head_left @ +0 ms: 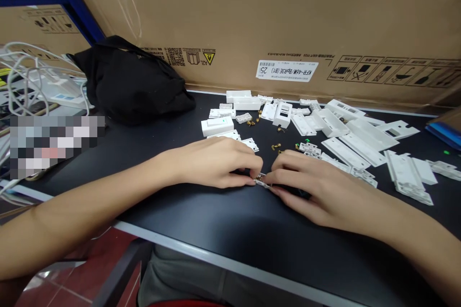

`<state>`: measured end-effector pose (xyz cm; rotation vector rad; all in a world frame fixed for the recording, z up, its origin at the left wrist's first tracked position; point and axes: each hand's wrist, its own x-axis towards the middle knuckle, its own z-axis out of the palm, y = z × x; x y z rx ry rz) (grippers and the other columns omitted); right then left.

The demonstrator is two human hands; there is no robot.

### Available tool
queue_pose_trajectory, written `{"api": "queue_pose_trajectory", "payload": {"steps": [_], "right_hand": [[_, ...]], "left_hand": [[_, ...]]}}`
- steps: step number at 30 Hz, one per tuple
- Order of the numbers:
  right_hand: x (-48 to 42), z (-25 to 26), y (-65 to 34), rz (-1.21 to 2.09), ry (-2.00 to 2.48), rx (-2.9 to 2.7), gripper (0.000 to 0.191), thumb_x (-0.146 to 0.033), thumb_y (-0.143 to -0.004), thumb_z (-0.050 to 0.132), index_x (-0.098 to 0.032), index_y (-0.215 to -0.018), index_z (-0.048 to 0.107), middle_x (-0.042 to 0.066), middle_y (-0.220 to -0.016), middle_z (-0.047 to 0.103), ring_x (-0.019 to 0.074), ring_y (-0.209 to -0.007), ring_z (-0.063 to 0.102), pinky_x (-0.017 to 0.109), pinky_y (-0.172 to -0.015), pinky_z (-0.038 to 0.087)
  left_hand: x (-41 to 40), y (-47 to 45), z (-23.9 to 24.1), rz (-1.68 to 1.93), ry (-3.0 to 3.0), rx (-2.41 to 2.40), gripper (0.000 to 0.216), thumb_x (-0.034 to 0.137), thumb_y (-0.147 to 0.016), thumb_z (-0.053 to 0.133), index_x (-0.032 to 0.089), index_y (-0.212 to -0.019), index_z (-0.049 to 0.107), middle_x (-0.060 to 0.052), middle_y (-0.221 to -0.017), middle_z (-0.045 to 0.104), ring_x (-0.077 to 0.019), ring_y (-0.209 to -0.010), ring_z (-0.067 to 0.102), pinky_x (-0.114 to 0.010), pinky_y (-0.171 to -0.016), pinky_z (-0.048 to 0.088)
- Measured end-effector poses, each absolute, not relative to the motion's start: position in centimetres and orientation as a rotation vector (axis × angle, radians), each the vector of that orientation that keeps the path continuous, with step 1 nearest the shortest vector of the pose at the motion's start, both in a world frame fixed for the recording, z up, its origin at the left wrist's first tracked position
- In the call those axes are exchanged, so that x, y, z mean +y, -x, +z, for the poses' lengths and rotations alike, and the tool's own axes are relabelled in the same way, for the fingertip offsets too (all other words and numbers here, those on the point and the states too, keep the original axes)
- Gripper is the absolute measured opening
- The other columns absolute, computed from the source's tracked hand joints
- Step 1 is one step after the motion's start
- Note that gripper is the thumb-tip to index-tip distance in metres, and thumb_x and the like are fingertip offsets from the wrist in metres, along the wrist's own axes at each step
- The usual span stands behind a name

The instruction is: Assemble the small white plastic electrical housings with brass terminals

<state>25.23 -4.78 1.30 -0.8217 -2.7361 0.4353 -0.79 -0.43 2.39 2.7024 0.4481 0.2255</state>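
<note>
Between both hands, just above the black table, is a small white plastic part [262, 181] with brassy metal pieces in it. My left hand [226, 163] pinches its left end between thumb and fingers. Closed on the other end is my right hand [306, 177], whose fingertips hide part of it. Small brass contacts [276, 146] lie just beyond the fingers. A white switch housing [218, 126] sits behind my left hand, and flat white plates [230, 135] lie partly hidden behind its knuckles.
Several white plastic housings and covers [370, 134] spread over the table's right and back. A black cloth bag [133, 84] lies at the back left, beside tangled white cables [25, 76]. A large cardboard box [230, 19] stands along the rear edge.
</note>
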Motion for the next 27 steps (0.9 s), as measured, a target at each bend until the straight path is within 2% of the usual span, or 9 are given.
{"api": "queue_pose_trajectory", "payload": {"steps": [6, 9, 13, 23, 27], "right_hand": [[-4.5, 1.3, -25.2, 0.538, 0.949, -2.599, 0.018, -0.031, -0.102, 0.055, -0.024, -0.114, 0.067, 0.006, -0.103, 0.069, 0.0199, -0.091, 0.066, 0.033, -0.079, 0.051], [-4.3, 1.4, -25.0, 0.510, 1.042, -2.591, 0.019, -0.035, -0.103, 0.054, -0.023, -0.107, 0.069, 0.005, -0.097, 0.070, 0.0204, -0.088, 0.065, 0.034, -0.078, 0.050], [-4.2, 1.5, -24.9, 0.508, 0.992, -2.624, 0.026, -0.034, -0.105, 0.050, -0.023, -0.098, 0.073, 0.006, -0.090, 0.070, 0.0208, -0.084, 0.065, 0.036, -0.078, 0.048], [-4.1, 1.2, -25.2, -0.097, 0.765, -2.678, 0.027, -0.026, -0.105, 0.049, -0.018, -0.093, 0.071, 0.006, -0.082, 0.066, 0.0183, -0.073, 0.057, 0.033, -0.069, 0.040], [-4.1, 1.2, -25.1, -0.058, 0.832, -2.689, 0.027, -0.027, -0.106, 0.047, -0.017, -0.094, 0.069, 0.007, -0.085, 0.066, 0.0196, -0.076, 0.057, 0.034, -0.071, 0.040]], "left_hand": [[-0.1, 0.8, 1.3, 0.400, -2.603, 0.397, 0.004, 0.019, -0.095, 0.067, 0.018, -0.093, 0.070, -0.005, -0.096, 0.071, -0.0159, -0.087, 0.068, -0.025, -0.079, 0.049], [-0.2, 0.6, 0.8, 0.489, -2.557, 0.413, 0.002, 0.019, -0.092, 0.071, 0.017, -0.092, 0.071, -0.005, -0.099, 0.071, -0.0156, -0.089, 0.067, -0.026, -0.083, 0.050], [-0.3, 0.2, 0.2, 0.566, -2.445, 0.447, 0.005, 0.014, -0.087, 0.073, 0.017, -0.092, 0.071, -0.004, -0.095, 0.067, -0.0138, -0.085, 0.064, -0.024, -0.079, 0.053], [-0.8, -0.2, -0.4, 0.646, -2.413, 0.401, 0.013, 0.006, -0.088, 0.063, 0.017, -0.093, 0.069, -0.006, -0.099, 0.061, -0.0138, -0.086, 0.061, -0.027, -0.083, 0.055], [-0.7, -0.2, -0.4, 0.634, -2.395, 0.390, 0.011, 0.009, -0.090, 0.062, 0.017, -0.095, 0.068, -0.006, -0.104, 0.059, -0.0137, -0.089, 0.061, -0.026, -0.084, 0.056]]}}
